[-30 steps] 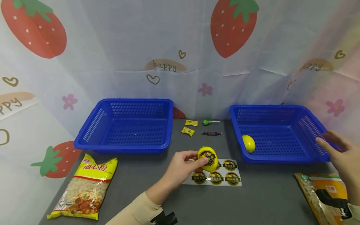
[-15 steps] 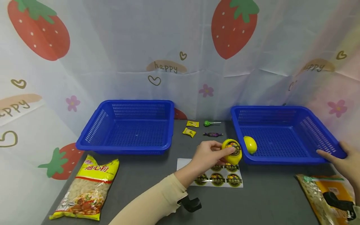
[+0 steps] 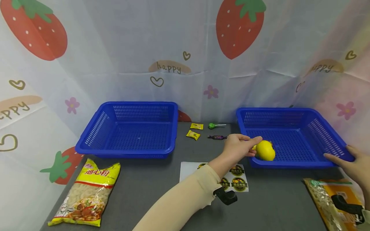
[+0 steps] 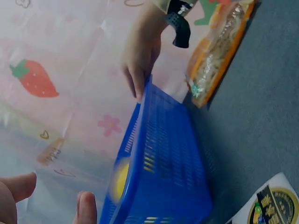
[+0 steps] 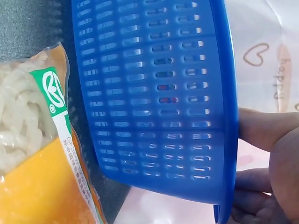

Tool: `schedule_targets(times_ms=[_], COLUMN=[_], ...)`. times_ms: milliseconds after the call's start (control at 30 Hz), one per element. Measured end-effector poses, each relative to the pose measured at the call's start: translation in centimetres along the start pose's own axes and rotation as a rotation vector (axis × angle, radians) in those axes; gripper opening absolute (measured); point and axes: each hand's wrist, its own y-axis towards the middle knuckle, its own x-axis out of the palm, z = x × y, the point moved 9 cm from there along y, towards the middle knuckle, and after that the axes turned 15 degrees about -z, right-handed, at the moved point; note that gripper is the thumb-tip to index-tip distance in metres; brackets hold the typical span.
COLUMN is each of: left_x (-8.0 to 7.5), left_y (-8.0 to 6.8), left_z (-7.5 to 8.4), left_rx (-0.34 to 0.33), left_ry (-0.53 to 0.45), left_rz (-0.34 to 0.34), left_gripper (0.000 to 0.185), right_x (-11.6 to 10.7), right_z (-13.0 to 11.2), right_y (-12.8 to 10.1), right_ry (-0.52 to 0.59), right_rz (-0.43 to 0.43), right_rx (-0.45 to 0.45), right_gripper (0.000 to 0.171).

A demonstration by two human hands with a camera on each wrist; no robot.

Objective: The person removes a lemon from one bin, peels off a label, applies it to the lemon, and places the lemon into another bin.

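My left hand (image 3: 251, 145) reaches over the left wall of the right blue basket (image 3: 289, 110) with its fingers spread. A yellow lemon-shaped toy (image 3: 266, 151) sits inside the basket just past the fingertips and looks free of them. A sliver of a second yellow one shows behind my fingers. In the left wrist view the left hand's fingers (image 4: 86, 207) are apart and empty, and the lemon (image 4: 120, 179) is a yellow blur behind the basket's mesh (image 4: 163, 154). My right hand (image 3: 339, 155) grips the basket's front right corner, and its fingers (image 5: 261, 130) lie along the rim (image 5: 226, 93).
An empty blue basket (image 3: 127, 104) stands at the left. A sticker sheet (image 3: 234, 183) lies under my left forearm. Small candies (image 3: 196, 126) and a green lollipop (image 3: 212, 125) lie between the baskets. A pasta bag (image 3: 86, 192) lies front left and an orange noodle bag (image 3: 332, 199) front right.
My left hand carried the stickered lemon from above the sticker sheet rightward over the basket wall and opened. My right hand moved down onto the basket's front right corner.
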Motion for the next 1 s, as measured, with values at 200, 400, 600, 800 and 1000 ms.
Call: schedule_targets(times_ms=[200, 400, 600, 800, 1000], left_x=[-0.7, -0.9, -2.1, -6.1, -13.2], left_y=[-1.1, -2.0, -3.2, -5.6, -9.7], left_z=[0.7, 1.0, 0.8, 0.5, 2.0], left_rx=[0.01, 0.043, 0.097, 0.143, 0.222], left_ry=[0.11, 0.154, 0.211, 0.313, 0.554], left_rz=[-0.017, -0.071, -0.172, -0.267, -0.17], left_gripper=[0.042, 0.043, 0.045, 0.044, 0.042], right_x=[0.8, 0.1, 0.6, 0.7, -1.2], right_z=[2.2, 0.3, 2.2, 3.2, -3.0], right_y=[1.8, -0.1, 1.5, 3.0, -1.3], right_ry=[0.044, 0.084, 0.043, -0.002, 0.091], right_rz=[-0.014, -0.027, -0.014, 0.024, 0.159], right_rx=[-0.015, 0.02, 0.007, -0.034, -0.186], right_gripper=[0.109, 0.103, 0.106, 0.103, 0.09])
